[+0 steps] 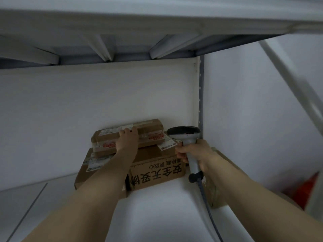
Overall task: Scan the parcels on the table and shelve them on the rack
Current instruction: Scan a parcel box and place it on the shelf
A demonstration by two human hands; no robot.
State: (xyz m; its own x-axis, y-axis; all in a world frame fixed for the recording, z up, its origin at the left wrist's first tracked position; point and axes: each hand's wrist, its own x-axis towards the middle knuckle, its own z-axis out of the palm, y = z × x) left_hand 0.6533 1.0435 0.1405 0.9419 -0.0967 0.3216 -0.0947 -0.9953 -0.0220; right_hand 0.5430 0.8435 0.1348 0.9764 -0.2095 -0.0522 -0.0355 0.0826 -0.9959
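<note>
Cardboard parcel (150,131) under flat left hand (127,138) tops larger box (157,165); right hand (194,152) grips scanner (185,132) — rack post (201,95) beside.

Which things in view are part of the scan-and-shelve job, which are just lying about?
Job: flat brown cardboard parcel under the left hand; large printed brown cardboard box beneath it; grey handheld barcode scanner in the right hand; white metal rack shelf.
Lying about: blurred red-orange object at far right.
</note>
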